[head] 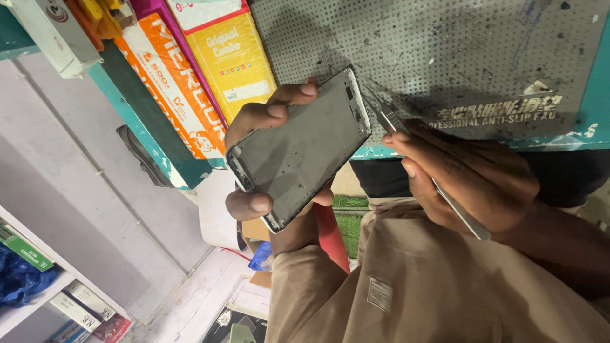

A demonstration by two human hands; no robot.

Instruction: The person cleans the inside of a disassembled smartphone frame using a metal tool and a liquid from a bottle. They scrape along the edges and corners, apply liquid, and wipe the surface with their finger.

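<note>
Your left hand (267,159) is closed around the edges of the phone frame (298,149), held up in front of the perforated grey mat (445,57); your right hand (464,174) pinches metal tweezers (438,184) shut-fisted, tips at the frame's top edge. Frame looks light, thin, stiff — likely fragile, so grip the side rims, not the face. Orange boxes (190,82) stand behind — left of the mat.
</note>
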